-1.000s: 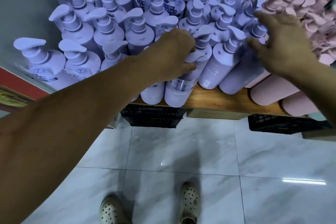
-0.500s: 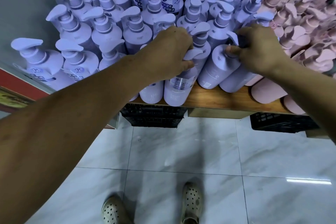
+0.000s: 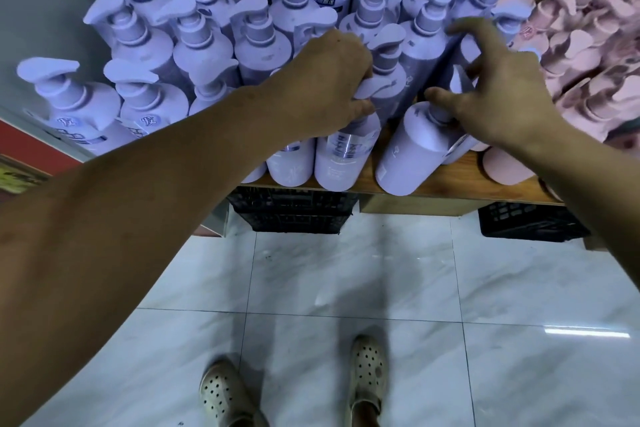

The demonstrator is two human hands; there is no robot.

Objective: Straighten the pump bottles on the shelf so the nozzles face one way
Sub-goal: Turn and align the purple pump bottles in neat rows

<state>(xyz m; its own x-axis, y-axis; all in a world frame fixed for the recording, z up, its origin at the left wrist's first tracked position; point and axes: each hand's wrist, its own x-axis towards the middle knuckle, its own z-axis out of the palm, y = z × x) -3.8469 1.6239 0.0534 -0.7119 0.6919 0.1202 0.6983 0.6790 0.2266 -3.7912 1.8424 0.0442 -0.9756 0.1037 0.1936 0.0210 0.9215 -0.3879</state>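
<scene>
Several lilac pump bottles (image 3: 204,45) crowd the wooden shelf (image 3: 446,184), with pink pump bottles (image 3: 581,45) to their right. My left hand (image 3: 325,80) grips the pump head of a front-row lilac bottle (image 3: 341,163), whose nozzle sticks out to the right past my fingers. My right hand (image 3: 498,94) curls around the pump of the neighbouring front lilac bottle (image 3: 408,152), thumb at its neck, fingers spread over the nozzle. That bottle leans out toward the shelf's edge.
Black plastic crates (image 3: 294,211) sit under the shelf, another crate (image 3: 526,222) to the right. A grey wall (image 3: 41,10) borders the bottles on the left. Below lies a glossy tiled floor (image 3: 346,288) with my feet in perforated clogs (image 3: 367,374).
My right hand came in from the pink bottles to the front lilac bottle, took its pump and drew it nearer the edge. My left hand stayed on its bottle's pump.
</scene>
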